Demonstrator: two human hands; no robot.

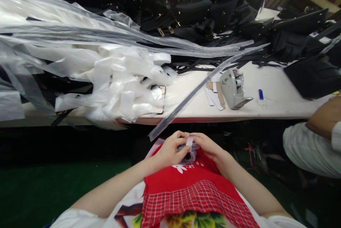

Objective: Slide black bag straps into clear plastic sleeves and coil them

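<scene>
Close to my body, over the red apron, both hands meet around a small bundle wrapped in clear plastic (pixel 192 156). Something dark shows inside its coiled end. A short pale strip (pixel 189 140), paper or tape, lies across the top of the bundle. My left hand (pixel 174 148) is closed on the bundle, its thumb at the lower end of the strip. Opposite it, my right hand (pixel 206 144) has its fingers curled at the top of the strip and the bundle's right side. My fingers partly hide the bundle.
Plastic-sleeved strips (pixel 114 75) are heaped at the left of the white table (pixel 181 95); one long sleeve (pixel 183 103) overhangs its edge. A phone (pixel 160 96), tape dispenser (pixel 232 91) and blue object (pixel 260 94) lie there. Black bags (pixel 194 7) fill the back. A person's arm (pixel 325 123) is right.
</scene>
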